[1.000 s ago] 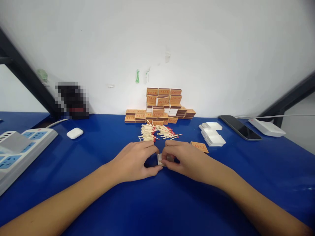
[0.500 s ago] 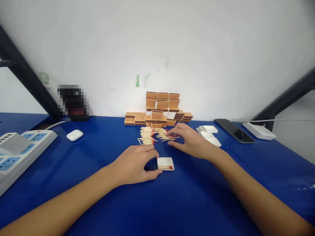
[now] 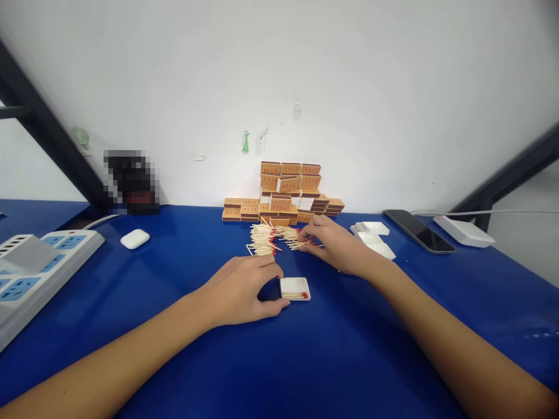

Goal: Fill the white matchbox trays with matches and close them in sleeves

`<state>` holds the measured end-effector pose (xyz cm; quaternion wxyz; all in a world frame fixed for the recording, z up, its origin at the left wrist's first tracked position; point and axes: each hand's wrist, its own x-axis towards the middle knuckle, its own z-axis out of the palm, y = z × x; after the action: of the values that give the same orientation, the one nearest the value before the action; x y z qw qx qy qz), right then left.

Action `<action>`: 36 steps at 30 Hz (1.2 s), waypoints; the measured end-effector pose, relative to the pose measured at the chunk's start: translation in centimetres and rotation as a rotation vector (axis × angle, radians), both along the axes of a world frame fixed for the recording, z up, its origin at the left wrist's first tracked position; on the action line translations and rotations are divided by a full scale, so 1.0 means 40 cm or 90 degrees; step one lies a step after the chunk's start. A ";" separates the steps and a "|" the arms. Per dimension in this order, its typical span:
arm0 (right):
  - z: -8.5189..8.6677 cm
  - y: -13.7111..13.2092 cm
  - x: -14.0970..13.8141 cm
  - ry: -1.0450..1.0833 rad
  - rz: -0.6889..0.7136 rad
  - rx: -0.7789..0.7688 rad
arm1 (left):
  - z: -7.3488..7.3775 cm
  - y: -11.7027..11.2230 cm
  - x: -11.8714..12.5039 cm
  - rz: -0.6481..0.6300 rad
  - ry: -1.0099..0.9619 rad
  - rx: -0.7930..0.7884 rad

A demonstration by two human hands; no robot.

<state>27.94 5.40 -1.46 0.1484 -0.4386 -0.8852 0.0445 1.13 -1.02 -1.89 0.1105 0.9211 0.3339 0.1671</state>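
Note:
My left hand (image 3: 244,291) holds a small white matchbox tray (image 3: 293,284) by its left end, thumb at the near side and fingers at the far side. A few red-tipped matches (image 3: 295,295) lie along the tray's near wall. Beyond it, a thick pile of loose matches (image 3: 262,238) rests on the table, with a smaller heap (image 3: 288,234) to its right. At this smaller heap my right hand (image 3: 329,244) has its thumb and fingers closed around matches. Several stacked orange matchboxes (image 3: 290,185) stand behind the piles, against the wall.
White empty trays (image 3: 374,238) lie right of my right hand. Farther right are a dark phone (image 3: 419,231) and a white device (image 3: 463,231) with a cable. To the left sit a white earbud case (image 3: 135,238) and a large power strip (image 3: 65,256) on the blue table (image 3: 305,361).
My right hand's thumb and fingers have drawn together on the smaller heap of matches. My left hand keeps its hold on the tray. The whole view has shifted slightly.

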 end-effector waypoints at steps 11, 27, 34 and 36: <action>0.005 -0.008 -0.008 -0.078 0.030 0.091 | 0.004 0.003 0.003 0.002 0.009 -0.016; 0.009 -0.012 -0.004 -0.081 0.049 0.070 | 0.003 0.007 -0.001 0.010 0.012 -0.006; -0.001 -0.005 -0.003 -0.111 0.047 0.098 | -0.003 0.008 -0.002 0.009 0.010 0.003; -0.002 -0.003 -0.002 -0.116 0.035 0.100 | -0.003 0.009 -0.001 0.008 0.010 0.007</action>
<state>27.88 5.28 -1.55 0.1000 -0.4033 -0.9076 -0.0608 1.10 -0.67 -2.00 0.1018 0.9208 0.3397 0.1626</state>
